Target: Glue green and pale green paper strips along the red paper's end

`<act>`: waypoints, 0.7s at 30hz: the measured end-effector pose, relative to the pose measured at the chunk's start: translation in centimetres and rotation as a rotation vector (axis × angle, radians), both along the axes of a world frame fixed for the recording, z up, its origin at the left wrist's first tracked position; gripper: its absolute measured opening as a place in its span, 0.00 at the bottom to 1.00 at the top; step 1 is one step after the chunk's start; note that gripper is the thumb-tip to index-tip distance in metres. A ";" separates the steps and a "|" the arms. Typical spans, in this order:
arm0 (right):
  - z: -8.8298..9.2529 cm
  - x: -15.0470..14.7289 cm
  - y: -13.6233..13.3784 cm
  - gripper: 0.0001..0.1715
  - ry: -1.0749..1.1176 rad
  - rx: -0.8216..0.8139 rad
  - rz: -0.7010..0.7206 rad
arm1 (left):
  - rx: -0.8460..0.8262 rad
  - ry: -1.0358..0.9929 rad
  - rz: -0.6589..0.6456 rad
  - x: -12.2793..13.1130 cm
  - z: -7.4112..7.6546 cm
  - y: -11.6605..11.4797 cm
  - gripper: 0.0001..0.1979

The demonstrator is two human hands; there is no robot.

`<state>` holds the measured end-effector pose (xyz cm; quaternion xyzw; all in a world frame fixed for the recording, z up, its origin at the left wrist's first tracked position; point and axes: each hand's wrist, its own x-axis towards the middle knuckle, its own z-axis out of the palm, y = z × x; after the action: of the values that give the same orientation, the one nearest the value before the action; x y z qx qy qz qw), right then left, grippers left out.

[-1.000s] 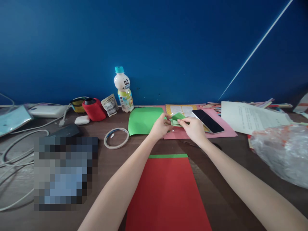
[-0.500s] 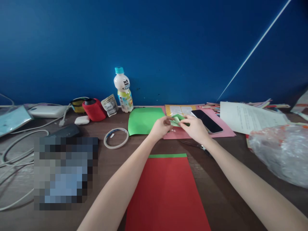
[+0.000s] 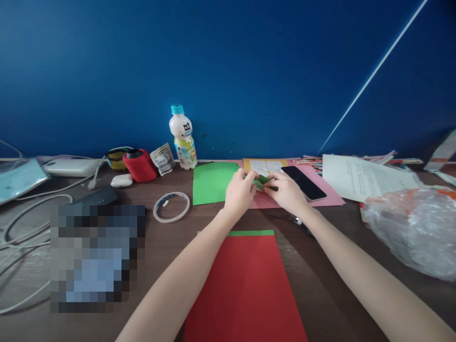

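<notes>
My left hand (image 3: pixel 239 192) and my right hand (image 3: pixel 287 191) meet over the pink sheet (image 3: pixel 322 197), both pinched on a small folded green paper piece (image 3: pixel 264 180) held between their fingertips. A flat green sheet (image 3: pixel 211 182) lies just left of my left hand. A black phone (image 3: pixel 303 182) rests on the pink sheet right of my right hand. A red sheet (image 3: pixel 245 287) with a green edge under it lies near me between my forearms.
A tape roll (image 3: pixel 171 206), drink bottle (image 3: pixel 182 138), red cup (image 3: pixel 139 165), cables (image 3: pixel 32 204) and a dark device (image 3: pixel 98 195) sit left. White papers (image 3: pixel 363 178) and a plastic bag (image 3: pixel 413 225) lie right. Scissors (image 3: pixel 290 219) lie under my right wrist.
Both hands have closed in on the green piece, folding it smaller and pressing it lower toward the pink sheet. The view has shifted slightly down.
</notes>
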<state>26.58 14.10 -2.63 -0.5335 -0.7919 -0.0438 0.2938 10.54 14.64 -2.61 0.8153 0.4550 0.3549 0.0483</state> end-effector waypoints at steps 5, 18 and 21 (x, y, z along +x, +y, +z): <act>0.4 -0.3 -0.3 0.11 -0.018 -0.055 -0.004 | 0.136 0.238 0.038 0.1 0.2 0.3 0.08; 2.0 1.5 -0.3 0.32 -0.167 -0.304 0.155 | 0.325 0.452 -0.027 -0.2 0.6 0.1 0.08; 1.9 1.4 -0.4 0.30 -0.179 -0.285 0.149 | 0.348 0.483 -0.053 -0.3 1.0 -0.2 0.09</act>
<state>27.98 13.67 -0.69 -0.5035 -0.8504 0.0437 0.1462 10.28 14.44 -1.58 0.8838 0.3641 0.2218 -0.1926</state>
